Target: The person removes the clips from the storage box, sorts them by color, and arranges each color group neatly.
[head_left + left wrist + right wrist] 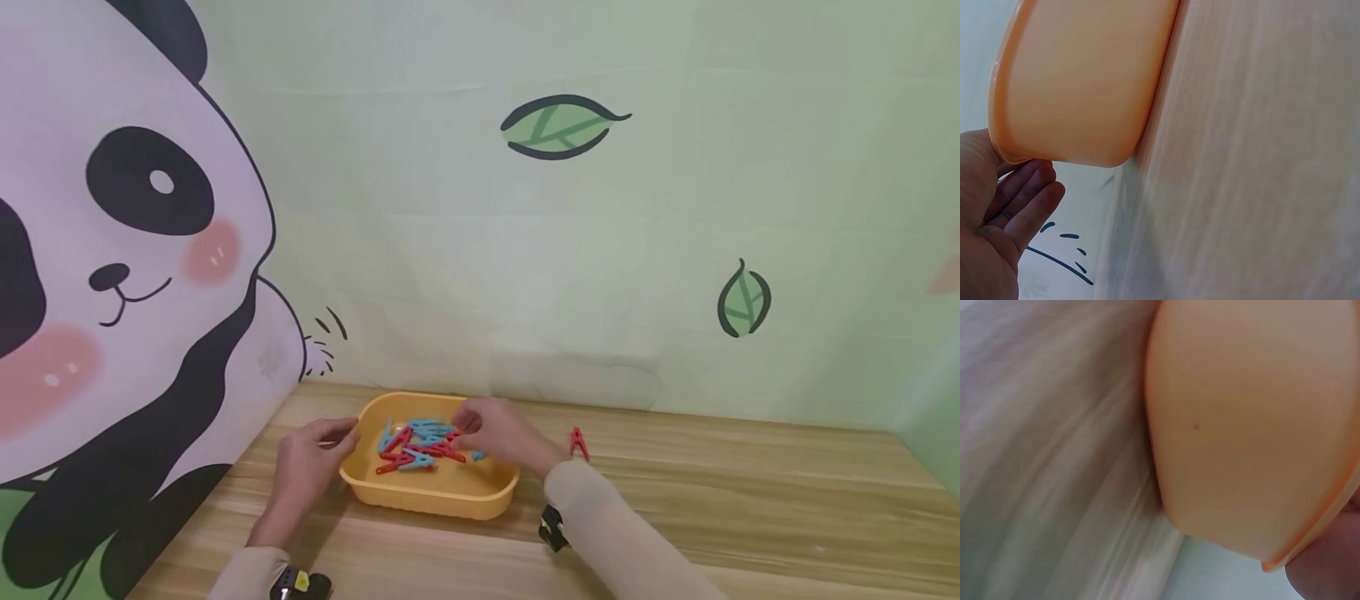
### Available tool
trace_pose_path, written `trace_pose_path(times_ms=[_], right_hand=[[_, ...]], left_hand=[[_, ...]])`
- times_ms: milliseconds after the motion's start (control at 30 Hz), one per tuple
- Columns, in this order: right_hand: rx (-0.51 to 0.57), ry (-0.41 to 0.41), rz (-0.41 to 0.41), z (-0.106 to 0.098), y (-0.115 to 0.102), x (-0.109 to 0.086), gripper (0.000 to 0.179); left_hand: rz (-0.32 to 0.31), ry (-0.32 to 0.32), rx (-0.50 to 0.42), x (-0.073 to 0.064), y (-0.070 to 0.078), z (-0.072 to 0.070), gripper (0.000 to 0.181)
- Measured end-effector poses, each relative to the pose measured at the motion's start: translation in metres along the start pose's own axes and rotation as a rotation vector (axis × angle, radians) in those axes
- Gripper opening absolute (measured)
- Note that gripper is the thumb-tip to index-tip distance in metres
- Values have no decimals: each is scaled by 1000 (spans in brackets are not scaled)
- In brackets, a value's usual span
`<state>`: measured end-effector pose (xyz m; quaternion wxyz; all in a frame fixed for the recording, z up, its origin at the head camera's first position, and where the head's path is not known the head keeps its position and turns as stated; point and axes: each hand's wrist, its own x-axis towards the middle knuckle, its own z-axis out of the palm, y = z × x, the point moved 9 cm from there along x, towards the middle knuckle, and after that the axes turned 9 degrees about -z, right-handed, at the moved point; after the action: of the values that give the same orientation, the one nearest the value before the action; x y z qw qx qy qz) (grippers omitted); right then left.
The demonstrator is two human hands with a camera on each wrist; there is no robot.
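Note:
A yellow plastic basin (431, 497) stands on the table, seen from outside in both wrist views. Red and blue clothespins (420, 450) lie heaped in it. At its left rim, my left hand (311, 458) holds the edge, thumb on the inner side and fingers (1035, 206) under the lip. My right hand (498, 429) reaches over the right side, fingers bent down at the heap's right edge. A blue clothespin tip (477, 456) shows just below that hand; I cannot tell whether its fingers pinch one. The right wrist view shows part of that hand (1325, 565) behind the rim.
A single red clothespin (577, 443) lies on the wood-grain table (735, 492), right of the basin beyond my right forearm. Behind the table hangs a pale green backdrop (420, 292) with leaves and a large panda (135, 275) at the left.

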<state>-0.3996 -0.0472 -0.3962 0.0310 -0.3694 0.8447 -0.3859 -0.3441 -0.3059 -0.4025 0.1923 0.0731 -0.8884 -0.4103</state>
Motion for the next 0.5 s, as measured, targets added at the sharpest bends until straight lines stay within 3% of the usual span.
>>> trace_pose_path(times_ms=[200,500], right_hand=[[-19,-61,-1,9,0,9,22],[-152,-123,-50,24,-5,15,17]], left_hand=[[-2,1,-1,0,-1,1,27],[1,-2,0,0,-2,0,27]])
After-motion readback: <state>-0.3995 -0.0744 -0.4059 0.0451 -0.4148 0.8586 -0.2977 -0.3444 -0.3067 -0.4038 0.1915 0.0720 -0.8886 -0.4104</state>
